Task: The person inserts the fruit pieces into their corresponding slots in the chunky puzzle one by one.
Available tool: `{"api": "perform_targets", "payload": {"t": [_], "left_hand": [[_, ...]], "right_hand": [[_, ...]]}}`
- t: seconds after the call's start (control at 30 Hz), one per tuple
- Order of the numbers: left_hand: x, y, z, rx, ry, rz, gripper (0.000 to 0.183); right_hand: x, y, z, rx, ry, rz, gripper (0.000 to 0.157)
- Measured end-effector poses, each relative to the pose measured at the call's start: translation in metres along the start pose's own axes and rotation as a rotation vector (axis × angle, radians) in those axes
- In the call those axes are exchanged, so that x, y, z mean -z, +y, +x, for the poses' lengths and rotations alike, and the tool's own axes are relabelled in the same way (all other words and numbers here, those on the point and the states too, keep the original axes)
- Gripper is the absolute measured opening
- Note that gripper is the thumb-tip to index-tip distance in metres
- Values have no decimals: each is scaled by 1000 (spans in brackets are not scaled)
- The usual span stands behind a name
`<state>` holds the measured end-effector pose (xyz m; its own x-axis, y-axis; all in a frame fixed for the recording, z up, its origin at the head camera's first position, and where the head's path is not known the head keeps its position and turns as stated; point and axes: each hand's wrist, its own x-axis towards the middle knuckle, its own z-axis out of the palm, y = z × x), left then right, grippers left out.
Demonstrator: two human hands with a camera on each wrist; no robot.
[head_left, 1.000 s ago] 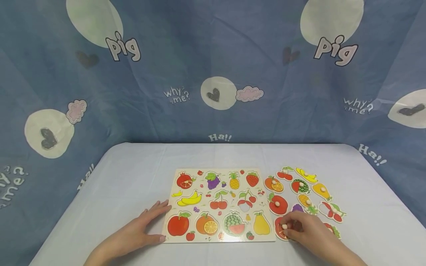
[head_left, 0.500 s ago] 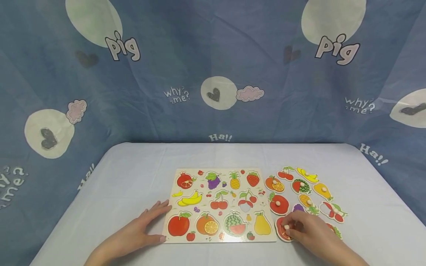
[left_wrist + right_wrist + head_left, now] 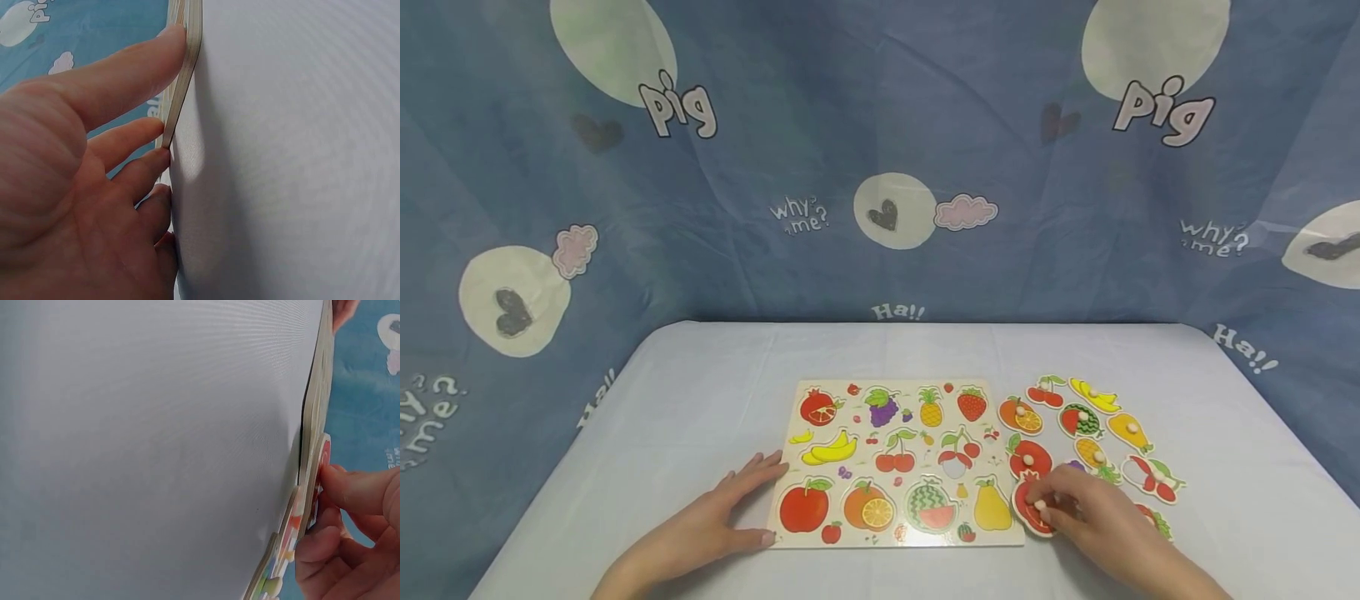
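Observation:
My right hand (image 3: 1093, 512) pinches the small knob of a red pomegranate puzzle piece (image 3: 1024, 500) between thumb and fingertips. The piece is at the lower right corner of the fruit puzzle board (image 3: 868, 468), its crown toward the back, overlapping the red apple piece (image 3: 1026, 450). In the right wrist view the pomegranate piece (image 3: 325, 450) stands slightly higher than the pieces beside it. At the board's left edge, my left hand (image 3: 711, 521) rests with fingers spread and thumb tip touching the front corner. The left wrist view has the thumb (image 3: 134, 72) against the board's side.
Right of the board lie several knobbed fruit pieces: orange (image 3: 1021, 417), cherries (image 3: 1046, 392), bananas (image 3: 1093, 395), watermelon (image 3: 1080, 422), pear (image 3: 1129, 431), pineapple (image 3: 1097, 460) and a red-and-white fruit (image 3: 1153, 478). The strawberry piece (image 3: 1156, 522) is partly behind my right hand. A patterned blue cloth (image 3: 760, 275) hangs behind.
The pomegranate piece has turned in my right hand, its crown now showing at the back, and has shifted slightly away from the front edge. My left hand stays at the board.

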<state>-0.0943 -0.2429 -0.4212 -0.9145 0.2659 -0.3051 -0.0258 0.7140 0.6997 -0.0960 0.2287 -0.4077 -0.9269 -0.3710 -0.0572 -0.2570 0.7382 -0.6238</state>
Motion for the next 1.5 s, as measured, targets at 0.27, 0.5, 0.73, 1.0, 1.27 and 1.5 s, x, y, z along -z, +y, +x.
{"api": "perform_targets", "payload": {"t": [0.27,0.5,0.73,1.0,1.27,1.5], "left_hand": [[1,0,0,-2,1,4,83],[0,2,0,10,2,5,84],[0,1,-1,4,7,8,83],[1,-1,0,-14,-7,-23,84],[0,-1,0,9,-8,-26,84],[0,-2,0,-18,-1,-21,82]], "right_hand": [[-1,-4,5,68,40,11,28],[-2,-10,9,105,51,29,31],[1,-14,17,173,53,31,36],[6,-19,26,225,21,48,32],[9,-28,42,232,-45,67,26],[12,-36,54,231,-82,59,21]]}}
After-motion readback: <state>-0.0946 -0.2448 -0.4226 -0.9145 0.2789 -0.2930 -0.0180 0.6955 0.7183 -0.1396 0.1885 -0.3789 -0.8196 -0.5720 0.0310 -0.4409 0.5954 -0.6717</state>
